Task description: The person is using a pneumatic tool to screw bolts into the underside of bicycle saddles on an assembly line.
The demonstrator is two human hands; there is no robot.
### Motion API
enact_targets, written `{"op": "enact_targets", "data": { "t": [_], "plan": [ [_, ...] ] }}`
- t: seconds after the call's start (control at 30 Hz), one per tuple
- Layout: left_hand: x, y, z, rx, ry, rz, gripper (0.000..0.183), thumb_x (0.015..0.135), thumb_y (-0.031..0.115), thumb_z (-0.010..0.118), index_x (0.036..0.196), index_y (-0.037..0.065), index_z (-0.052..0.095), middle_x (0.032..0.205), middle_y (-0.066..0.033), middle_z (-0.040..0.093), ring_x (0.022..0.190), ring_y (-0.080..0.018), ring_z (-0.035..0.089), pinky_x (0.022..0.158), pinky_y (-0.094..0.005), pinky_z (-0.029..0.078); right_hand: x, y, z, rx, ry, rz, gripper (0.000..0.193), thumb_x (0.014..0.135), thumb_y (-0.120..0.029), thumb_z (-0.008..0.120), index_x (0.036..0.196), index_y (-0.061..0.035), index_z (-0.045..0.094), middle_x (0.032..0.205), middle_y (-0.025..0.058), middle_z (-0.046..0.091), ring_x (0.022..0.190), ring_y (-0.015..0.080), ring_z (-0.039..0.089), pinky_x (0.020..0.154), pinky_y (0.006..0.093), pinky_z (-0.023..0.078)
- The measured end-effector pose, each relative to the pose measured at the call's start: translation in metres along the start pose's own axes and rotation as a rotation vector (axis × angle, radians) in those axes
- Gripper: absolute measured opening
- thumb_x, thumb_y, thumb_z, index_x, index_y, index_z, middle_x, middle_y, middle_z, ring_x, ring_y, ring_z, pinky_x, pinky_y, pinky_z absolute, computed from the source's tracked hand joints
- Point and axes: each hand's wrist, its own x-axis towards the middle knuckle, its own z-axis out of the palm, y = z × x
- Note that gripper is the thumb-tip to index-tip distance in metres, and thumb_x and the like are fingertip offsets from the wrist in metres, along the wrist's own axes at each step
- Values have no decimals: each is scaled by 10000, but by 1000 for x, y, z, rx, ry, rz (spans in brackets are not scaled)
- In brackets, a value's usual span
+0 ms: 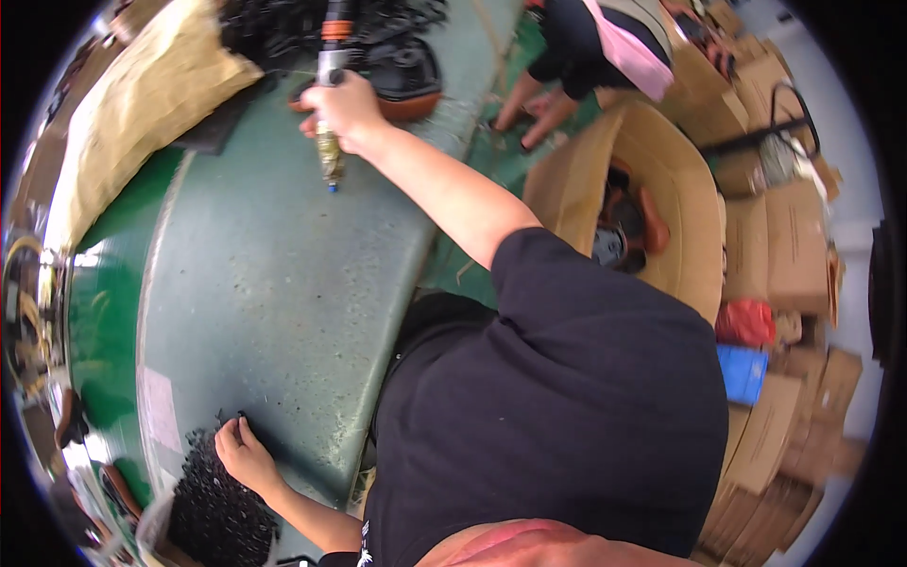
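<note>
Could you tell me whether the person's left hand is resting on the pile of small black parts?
Yes, the left hand touches the top edge of the pile of small black parts on the green table.

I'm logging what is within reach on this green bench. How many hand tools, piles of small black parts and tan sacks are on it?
Hand tool, gripped by the right hand: 1
Pile of small black parts, touched by the left hand: 1
Tan sack: 1
Total: 3
</note>
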Motion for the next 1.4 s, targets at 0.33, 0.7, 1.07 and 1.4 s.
{"op": "enact_targets", "data": {
  "t": [0.33, 0.7, 1.07, 1.4],
  "plan": [
    [16, 15, -2, -54, 92, -19, 206, 1070, 200, 669, 1080, 1, 721, 1031, -109, 758, 934, -233, 727, 837, -354, 585, -167, -8, -24, -286, -873, 551, 311, 766, 26, 676, 1076, 34, 701, 831, 63, 676, 588, 189, 687, 551, 355, 558],
    [-14, 78, 4, -1644, 110, -339, 194, 1079, 6, 596, 1271, 3, 620, 1180, -120, 692, 1013, -157, 619, 815, -288, 496, -183, -87, -13, -555, -950, 237, 252, 794, -99, 796, 1011, -22, 693, 956, 48, 754, 716, 133, 676, 696, 333, 553],
    [-6, 146, 13, -2130, -163, -296, 450, 1098, 143, 623, 1508, 35, 476, 1106, -69, 640, 949, -166, 590, 817, -317, 511, -249, -78, 95, 560, -890, -100, 171, 833, -27, 750, 959, -19, 635, 836, 79, 723, 694, 130, 691, 606, 287, 567],
    [-8, 160, -10, -1899, -319, -84, 214, 1069, 104, 642, 1131, -85, 721, 1075, -181, 723, 761, -190, 694, 706, -318, 563, -234, -73, 91, 382, -1217, -313, 313, 944, -62, 686, 1200, -31, 509, 1035, 179, 669, 767, 225, 715, 709, 397, 608]
  ]
}}
